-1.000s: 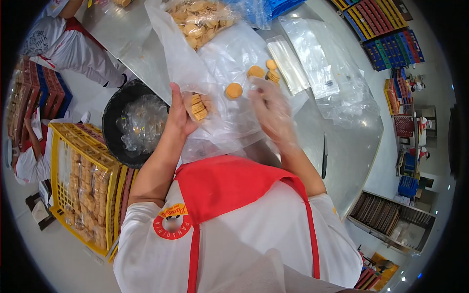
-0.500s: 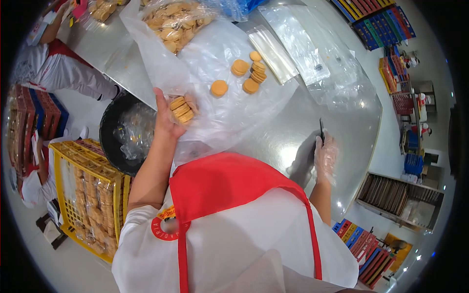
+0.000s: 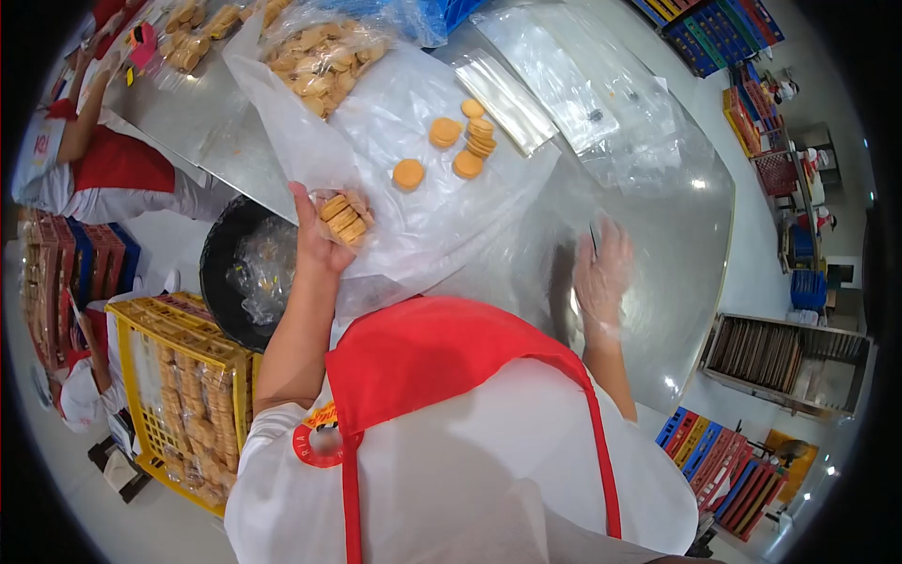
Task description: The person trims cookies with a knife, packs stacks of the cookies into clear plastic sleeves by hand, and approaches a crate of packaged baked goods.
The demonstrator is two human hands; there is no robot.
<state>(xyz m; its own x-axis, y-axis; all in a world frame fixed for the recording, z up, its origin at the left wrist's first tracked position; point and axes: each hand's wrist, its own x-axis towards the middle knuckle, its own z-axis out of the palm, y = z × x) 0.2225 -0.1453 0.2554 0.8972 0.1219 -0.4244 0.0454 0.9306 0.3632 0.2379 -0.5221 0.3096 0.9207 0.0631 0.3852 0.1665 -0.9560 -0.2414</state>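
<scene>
Metal worktable point(image 3: 658, 211) in a busy bakery room, part of the cookies gathered up and part lying loose.
A short row of stacked cookies point(image 3: 343, 222) sits in the left hand point(image 3: 318, 246), palm up and fingers half curled around them, with thin clear plastic about them. That row is gathered; the loose cookies point(image 3: 408, 174), single and in small piles, lie ungathered on a plastic sheet point(image 3: 390, 117), between the hands and farther out. The right hand point(image 3: 606, 282), gloved and blurred, is partly closed, seemingly on a knife point(image 3: 593, 242), well apart from the cookies. Beyond the left hand, a big bag of cookies point(image 3: 319, 73) looks well filled, so much appears left. Flat clear bags point(image 3: 587, 89) lie beyond the right hand; a black bin point(image 3: 214, 282) stands left of the left hand.
</scene>
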